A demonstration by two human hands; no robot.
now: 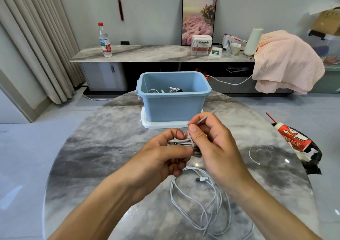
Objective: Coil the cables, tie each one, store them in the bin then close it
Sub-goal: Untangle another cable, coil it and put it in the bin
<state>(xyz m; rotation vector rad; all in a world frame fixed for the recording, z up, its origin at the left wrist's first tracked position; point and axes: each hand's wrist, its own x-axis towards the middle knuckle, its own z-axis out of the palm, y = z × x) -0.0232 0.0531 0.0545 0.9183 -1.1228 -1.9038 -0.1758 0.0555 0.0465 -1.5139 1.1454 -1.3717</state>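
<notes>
My left hand [161,153] grips a small coiled cable bundle [181,141] above the marble table [103,153]. A white zip tie [203,119] is wrapped round that bundle, and my right hand [213,144] pinches its tail, which sticks up to the right. Below my hands a loose white cable [195,199] with a USB plug lies spread on the table. Behind them the blue bin [173,105] stands open on its white lid [161,124]. Several white coiled cables [165,90] lie in the bin's bottom.
A spare zip tie [252,153] lies on the table to the right, near a red-and-white packet on a black bag [298,142]. Beyond the table runs a low sideboard [147,54] with a water bottle [104,40], and a pink cloth [287,63].
</notes>
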